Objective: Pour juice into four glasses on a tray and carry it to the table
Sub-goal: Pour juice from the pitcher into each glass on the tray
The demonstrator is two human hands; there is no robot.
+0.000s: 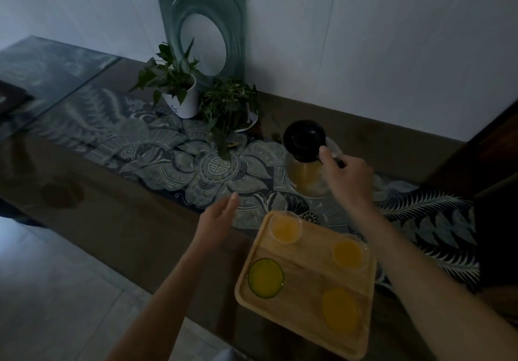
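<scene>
The right hand (347, 177) has its grip closed on the handle of the juice pitcher (307, 161), which stands upright on the tabletop (112, 209) just beyond the wooden tray (305, 307). The left hand (217, 219) hovers open, holding nothing, beside the tray. All four glasses (286, 227) hold juice, so pouring looks finished; carrying remains. Two potted plants (179, 91) stand well behind, clear of the tray

Light: you're in a dim room | wall (364, 38): pale, panelled | floor (56, 290): pale tiles | desk (112, 206): brown, patterned blue runner (168, 147), two potted plants (179, 91) at its far edge
</scene>
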